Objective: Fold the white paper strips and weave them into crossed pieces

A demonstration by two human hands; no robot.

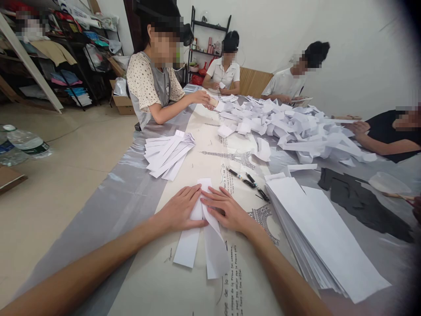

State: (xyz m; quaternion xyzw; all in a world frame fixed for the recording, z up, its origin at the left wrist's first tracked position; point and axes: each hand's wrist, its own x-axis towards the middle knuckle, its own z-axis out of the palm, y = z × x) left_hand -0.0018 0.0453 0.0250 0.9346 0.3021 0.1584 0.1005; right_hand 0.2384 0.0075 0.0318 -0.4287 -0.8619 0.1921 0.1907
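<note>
left hand flat, fingers spread, pressed on folded paper strip; right hand likewise, nothing gripped | strip laid mid-table; paper stack just right; pens beyond; bare table kept at near edge

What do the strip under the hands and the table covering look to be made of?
The folded strip under the left hand and right hand looks like thin matte white paper: it holds sharp creases. The table covering seems glossy plastic sheeting, grey with a printed cream panel, judging by its sheen.

Tablecloth script (French-looking) too blurred.
</note>
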